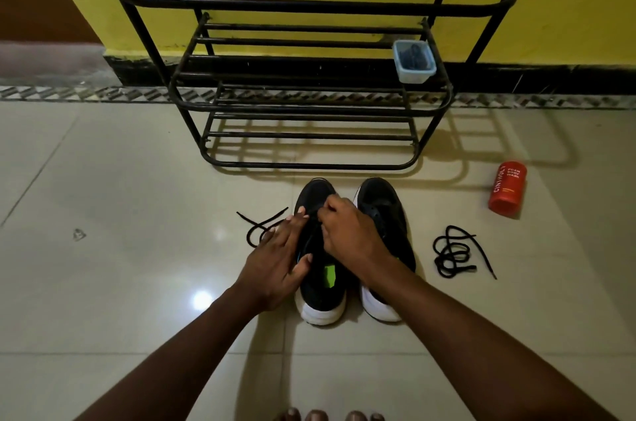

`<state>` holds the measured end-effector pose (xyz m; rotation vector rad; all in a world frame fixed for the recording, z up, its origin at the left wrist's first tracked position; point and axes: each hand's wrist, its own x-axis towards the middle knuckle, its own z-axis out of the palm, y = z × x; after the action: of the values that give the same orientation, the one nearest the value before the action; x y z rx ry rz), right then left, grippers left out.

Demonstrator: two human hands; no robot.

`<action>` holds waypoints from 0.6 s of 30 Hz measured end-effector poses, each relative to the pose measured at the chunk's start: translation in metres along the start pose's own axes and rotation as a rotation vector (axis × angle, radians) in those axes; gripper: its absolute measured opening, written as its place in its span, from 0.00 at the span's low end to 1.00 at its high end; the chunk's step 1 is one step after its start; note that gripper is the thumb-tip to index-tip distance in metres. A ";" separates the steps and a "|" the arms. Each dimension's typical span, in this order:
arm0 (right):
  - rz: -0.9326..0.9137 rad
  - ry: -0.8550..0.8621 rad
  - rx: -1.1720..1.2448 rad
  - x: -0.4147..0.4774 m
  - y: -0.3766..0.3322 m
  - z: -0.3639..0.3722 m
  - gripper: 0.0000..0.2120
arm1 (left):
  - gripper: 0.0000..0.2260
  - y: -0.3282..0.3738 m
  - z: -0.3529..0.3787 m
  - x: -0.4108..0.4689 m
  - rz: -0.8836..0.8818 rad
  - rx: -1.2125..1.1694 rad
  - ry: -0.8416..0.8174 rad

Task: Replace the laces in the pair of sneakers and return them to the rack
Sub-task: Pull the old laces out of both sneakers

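Both hands work at the left sneaker [320, 286], which stands on the floor [137, 196] before the rack [309, 107].
The right hand [347, 234] has a curled grip pinching the lace [256, 226] over the eyelets. The left hand [275, 262] lies straight-fingered against the shoe's side.

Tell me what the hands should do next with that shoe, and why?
Probably pull the lace gently through its eyelet. The right hand pinches it above the front of the left sneaker, the left hand steadies its side, and a loose end trails out to the left.
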<state>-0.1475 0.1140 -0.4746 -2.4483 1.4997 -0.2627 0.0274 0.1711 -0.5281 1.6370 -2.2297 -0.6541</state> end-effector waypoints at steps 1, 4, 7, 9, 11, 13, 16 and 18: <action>0.026 0.051 0.045 0.000 0.001 0.002 0.06 | 0.33 0.000 0.002 0.000 0.000 0.016 0.004; 0.307 0.233 0.396 -0.002 0.007 0.011 0.05 | 0.34 -0.003 0.003 0.001 -0.018 0.074 -0.006; 0.582 0.296 0.876 0.005 0.009 0.008 0.10 | 0.34 -0.004 0.004 0.002 -0.024 0.118 -0.019; 0.682 0.232 1.168 0.009 0.008 0.002 0.14 | 0.34 -0.005 0.005 0.003 -0.033 0.146 -0.022; 0.619 0.132 1.175 0.010 0.011 -0.008 0.16 | 0.34 -0.005 0.007 0.003 -0.040 0.177 -0.027; 0.347 0.039 0.766 0.006 0.020 -0.018 0.13 | 0.35 -0.005 0.007 0.004 -0.039 0.193 -0.028; 0.033 -0.035 0.305 0.005 0.033 -0.026 0.07 | 0.35 -0.006 0.006 0.004 -0.045 0.207 -0.028; 0.064 -0.053 0.457 0.005 0.037 -0.026 0.02 | 0.35 -0.006 0.006 0.004 -0.045 0.200 -0.032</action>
<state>-0.1843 0.0901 -0.4610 -2.0282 1.3180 -0.4660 0.0278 0.1666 -0.5362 1.7861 -2.3531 -0.4833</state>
